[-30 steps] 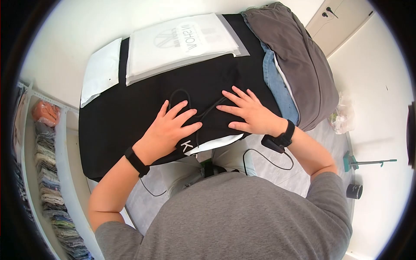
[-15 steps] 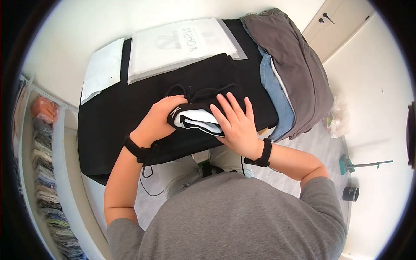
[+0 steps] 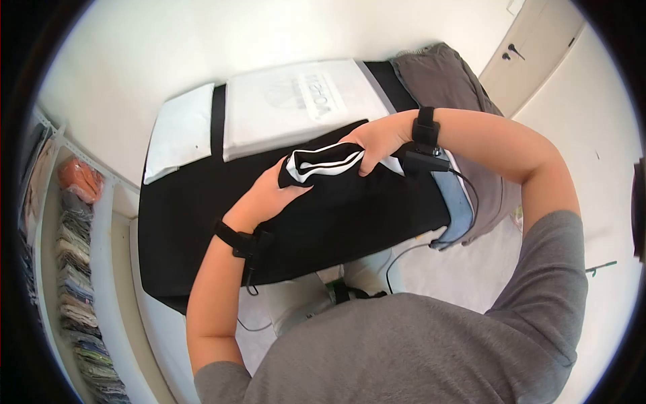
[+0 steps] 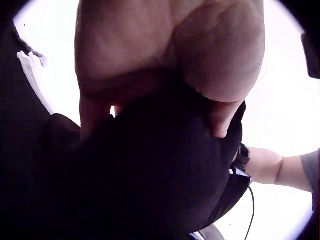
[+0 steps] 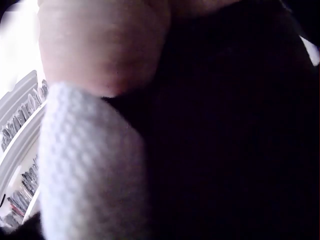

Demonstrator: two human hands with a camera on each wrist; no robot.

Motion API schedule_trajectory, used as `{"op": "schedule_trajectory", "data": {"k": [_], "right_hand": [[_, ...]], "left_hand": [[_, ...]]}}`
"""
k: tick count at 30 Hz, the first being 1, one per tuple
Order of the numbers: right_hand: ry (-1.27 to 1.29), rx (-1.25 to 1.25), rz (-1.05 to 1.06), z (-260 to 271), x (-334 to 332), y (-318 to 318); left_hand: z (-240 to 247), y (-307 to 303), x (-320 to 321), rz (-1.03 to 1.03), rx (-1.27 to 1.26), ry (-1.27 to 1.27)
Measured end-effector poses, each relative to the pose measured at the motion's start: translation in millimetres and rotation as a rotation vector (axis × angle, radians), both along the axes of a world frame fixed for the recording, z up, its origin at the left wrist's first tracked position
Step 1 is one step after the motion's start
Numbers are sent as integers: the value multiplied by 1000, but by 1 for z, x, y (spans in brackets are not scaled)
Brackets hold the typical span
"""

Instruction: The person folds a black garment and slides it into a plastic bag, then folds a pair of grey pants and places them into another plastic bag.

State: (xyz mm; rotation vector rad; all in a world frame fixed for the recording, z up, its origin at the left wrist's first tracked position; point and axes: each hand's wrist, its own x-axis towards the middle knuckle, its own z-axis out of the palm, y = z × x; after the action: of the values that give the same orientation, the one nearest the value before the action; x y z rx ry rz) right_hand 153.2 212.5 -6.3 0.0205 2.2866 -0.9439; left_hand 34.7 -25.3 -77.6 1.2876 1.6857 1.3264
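A folded black garment point(image 3: 321, 175) with white parts is bunched up between both hands over the black-covered table point(image 3: 185, 236). My left hand point(image 3: 266, 195) grips its left end, with the thumb on the near side and the fingers mostly behind the cloth. At the other end my right hand point(image 3: 385, 143) holds it, thumb in front, remaining fingers hidden. Dark cloth point(image 4: 150, 170) fills much of the left wrist view below the palm. In the right wrist view, a white textured fold point(image 5: 95, 165) lies just under the thumb point(image 5: 105, 50), beside black fabric.
Clear printed plastic bags point(image 3: 282, 101) are stacked at the table's back, with a white packet point(image 3: 180, 131) to their left. Grey clothing point(image 3: 437, 74) and blue denim point(image 3: 457, 212) lie at the right end. A shelf of bagged clothes point(image 3: 77, 276) stands left. Cables hang from both wrists.
Both hands lay spread flat on the garment, then gathered its near edge and folded it up. Now they grip it farther from the body, the right arm swung outward and forward.
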Motion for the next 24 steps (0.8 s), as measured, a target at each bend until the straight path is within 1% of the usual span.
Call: {"op": "schedule_trajectory", "data": {"k": [1, 2, 4, 5, 6, 7, 8, 9, 11, 12, 14, 15, 16, 17, 19, 20, 21, 23, 24], "right_hand": [[-57, 9, -8, 6, -12, 4], [-50, 20, -1, 11, -24, 8], [208, 277, 287, 13, -39, 14], [212, 279, 285, 4, -47, 20], [115, 194, 279, -7, -55, 26], [20, 111, 274, -12, -62, 28], [-53, 113, 280, -17, -65, 29], [-202, 115, 194, -22, -68, 29], [-168, 100, 160, -38, -69, 32], [-175, 58, 183, -44, -73, 34], [-187, 60, 201, -48, -79, 37], [-201, 59, 211, -50, -80, 37], [-204, 52, 211, -47, -79, 33], [-177, 73, 221, -41, -76, 31], [-152, 93, 221, -34, -71, 27], [-228, 151, 160, -32, -69, 25], [-304, 209, 101, -30, -67, 23], [-294, 173, 92, -30, -58, 21], [-271, 111, 53, -31, -53, 20]], "left_hand": [[4, 4, -5, 43, -51, 51], [8, 7, -8, 60, -80, 66], [8, 12, -15, 78, -113, 80], [3, 16, -20, 34, -108, 30], [0, 20, -27, -12, -101, -18], [1, 22, -26, -9, -128, -5], [3, 23, -24, -14, -114, 41], [5, 22, -22, -17, -101, 87], [10, 20, -20, -15, -177, 153], [8, 20, -20, -20, -183, 144], [-3, 22, -21, -20, -191, 131], [-11, 22, -21, 43, -185, 165], [-10, 21, -17, 102, -181, 199], [-8, 17, -12, 98, -187, 197], [0, 10, 1, 169, -74, 88], [-10, 8, 8, 298, 11, 185], [-18, 5, 17, 431, 96, 337], [-26, -6, 30, 668, 146, 531], [-31, -15, 38, 670, 145, 529]]}}
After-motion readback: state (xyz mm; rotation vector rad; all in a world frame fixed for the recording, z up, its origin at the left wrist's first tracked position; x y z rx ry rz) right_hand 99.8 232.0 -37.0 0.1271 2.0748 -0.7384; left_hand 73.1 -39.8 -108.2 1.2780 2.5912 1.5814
